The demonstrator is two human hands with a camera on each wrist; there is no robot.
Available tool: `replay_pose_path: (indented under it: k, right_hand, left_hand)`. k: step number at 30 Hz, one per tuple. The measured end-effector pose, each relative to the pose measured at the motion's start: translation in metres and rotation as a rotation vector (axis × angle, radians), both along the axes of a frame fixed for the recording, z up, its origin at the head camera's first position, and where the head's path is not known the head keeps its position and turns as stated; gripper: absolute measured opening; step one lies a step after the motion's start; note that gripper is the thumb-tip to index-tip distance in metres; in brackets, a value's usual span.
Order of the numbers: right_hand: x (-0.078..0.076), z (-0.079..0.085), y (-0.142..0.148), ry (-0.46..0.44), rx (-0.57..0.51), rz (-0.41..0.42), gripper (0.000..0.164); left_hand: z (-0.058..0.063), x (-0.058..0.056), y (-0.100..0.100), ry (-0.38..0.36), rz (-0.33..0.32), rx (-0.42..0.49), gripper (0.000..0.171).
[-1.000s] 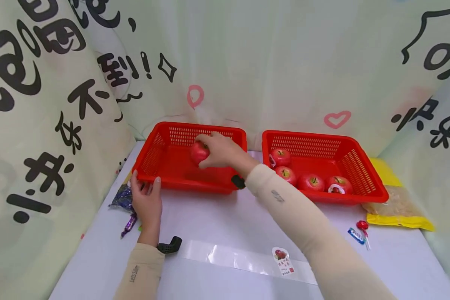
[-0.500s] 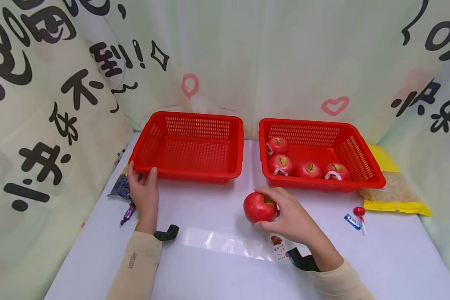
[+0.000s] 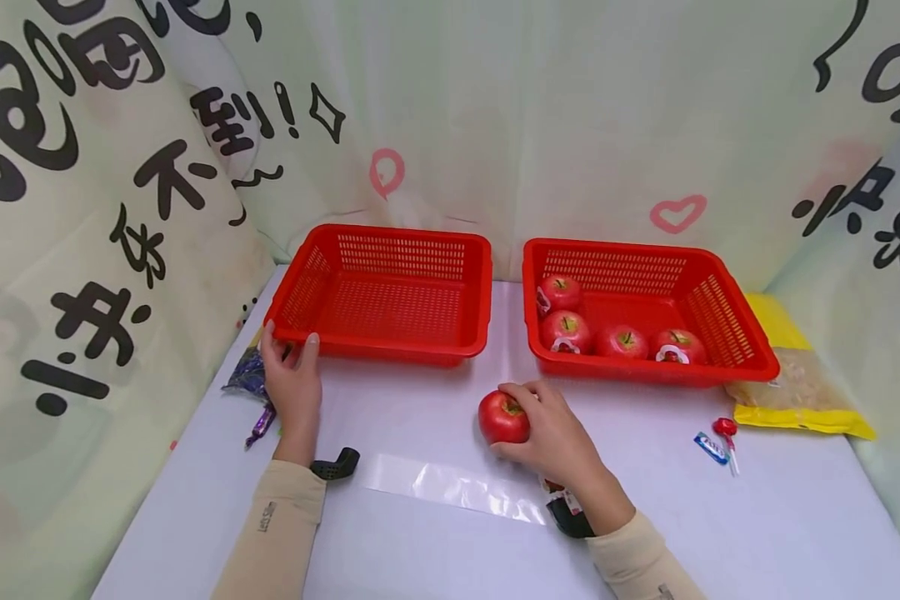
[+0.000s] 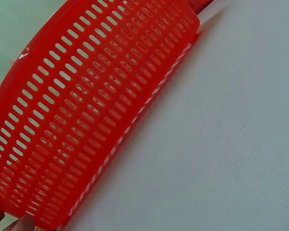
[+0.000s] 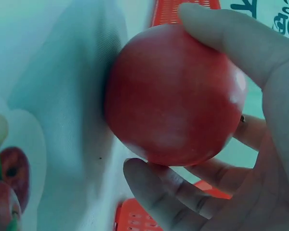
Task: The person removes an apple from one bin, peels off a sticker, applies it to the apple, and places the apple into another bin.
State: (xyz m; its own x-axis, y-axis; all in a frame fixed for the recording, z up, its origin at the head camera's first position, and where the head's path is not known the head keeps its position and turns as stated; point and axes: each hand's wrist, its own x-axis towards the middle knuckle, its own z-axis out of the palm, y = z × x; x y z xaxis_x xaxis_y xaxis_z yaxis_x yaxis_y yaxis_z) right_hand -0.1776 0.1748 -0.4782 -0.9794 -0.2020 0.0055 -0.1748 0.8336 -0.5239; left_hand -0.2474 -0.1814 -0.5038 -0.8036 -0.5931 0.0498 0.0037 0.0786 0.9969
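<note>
A red apple [image 3: 504,417] is at the middle of the white table, its base against or just above the surface. My right hand [image 3: 551,437] holds it from the right, thumb on the near side and fingers on the far side; the right wrist view shows the apple [image 5: 176,96] close up. At the left, a red plastic basket [image 3: 390,349] stands with nothing in it. My left hand [image 3: 294,392] grips its near left corner; only fingertips [image 4: 24,224] show in the left wrist view. A second red basket [image 3: 645,372] holds several apples [image 3: 622,342].
Right of the second basket lies a yellow bag [image 3: 802,392], with a red lollipop [image 3: 726,427] and a blue wrapped candy [image 3: 711,448] in front. A dark bag [image 3: 247,371] and a purple candy [image 3: 261,425] lie left. Clear tape [image 3: 450,487] crosses the table.
My right hand has brought the apple out of the left basket to the table in front, then slightly left and down. My left hand has stayed at the basket's corner.
</note>
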Motion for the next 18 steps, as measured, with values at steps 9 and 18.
replay_pose_path:
  k: [9,18]
  right_hand:
    - [0.005,-0.002,0.001,-0.005,0.039,0.028,0.101]
    - [0.032,0.015,0.048,-0.007,-0.026,-0.088,0.082]
  left_hand:
    - [-0.004,-0.001,0.001,0.009,-0.002,-0.016,0.075]
    - [0.01,0.001,0.01,0.045,0.0,0.001,0.081]
